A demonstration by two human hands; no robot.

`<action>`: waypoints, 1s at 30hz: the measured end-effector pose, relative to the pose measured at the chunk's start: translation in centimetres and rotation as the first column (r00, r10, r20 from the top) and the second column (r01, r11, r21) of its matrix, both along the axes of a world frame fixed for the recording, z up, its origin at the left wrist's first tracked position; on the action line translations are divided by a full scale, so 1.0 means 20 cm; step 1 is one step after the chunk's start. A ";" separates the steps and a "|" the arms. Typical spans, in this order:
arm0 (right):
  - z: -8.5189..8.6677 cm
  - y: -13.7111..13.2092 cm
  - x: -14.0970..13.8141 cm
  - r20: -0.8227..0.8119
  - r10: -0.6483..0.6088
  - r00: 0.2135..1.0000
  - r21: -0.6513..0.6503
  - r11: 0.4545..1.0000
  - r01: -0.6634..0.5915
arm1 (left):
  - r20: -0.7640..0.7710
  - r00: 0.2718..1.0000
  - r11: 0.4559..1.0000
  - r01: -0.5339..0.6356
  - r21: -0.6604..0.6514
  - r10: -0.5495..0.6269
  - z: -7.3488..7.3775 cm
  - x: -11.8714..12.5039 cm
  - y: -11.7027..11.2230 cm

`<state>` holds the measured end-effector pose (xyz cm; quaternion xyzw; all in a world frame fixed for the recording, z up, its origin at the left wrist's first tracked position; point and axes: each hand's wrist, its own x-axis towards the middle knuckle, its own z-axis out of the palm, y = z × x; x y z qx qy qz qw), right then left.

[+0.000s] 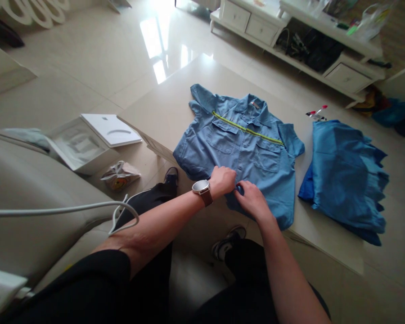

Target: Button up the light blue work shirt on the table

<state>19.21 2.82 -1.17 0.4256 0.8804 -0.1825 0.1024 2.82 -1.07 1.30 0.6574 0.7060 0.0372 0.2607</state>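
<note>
A light blue short-sleeved work shirt [246, 144] with a yellow chest stripe lies flat, front up, on a low beige table [168, 108]. My left hand [222, 179], a watch on its wrist, is closed and pinches the shirt's front near the lower hem. My right hand [253, 198] is closed on the same strip of fabric just beside it, with the fingertips of both hands meeting. To the right, a pile of brighter blue clothes [347, 175] rests on the table.
A small red and white object [316, 114] lies by the pile. An open white box [87, 139] and a plastic bag [119, 175] sit on the floor at left. A beige sofa [27, 189] and white cable [70, 209] are near me. A white cabinet [290, 31] stands behind.
</note>
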 end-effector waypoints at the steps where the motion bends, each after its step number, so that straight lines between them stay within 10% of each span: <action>1: 0.00 0.01 -0.01 -0.004 -0.005 1.000 0.000 1.000 0.005 | 0.001 1.000 1.000 -0.006 0.007 0.006 0.00 0.00 0.00; 19: -0.06 0.12 -0.06 -0.035 0.036 0.999 0.060 0.998 -0.034 | -0.017 0.995 0.995 -0.102 -0.017 0.102 -0.02 -0.06 0.15; 30: -0.09 0.13 0.03 -0.135 -0.144 0.980 0.042 0.988 0.150 | -0.066 0.993 0.995 -0.090 0.043 0.093 -0.03 -0.02 0.12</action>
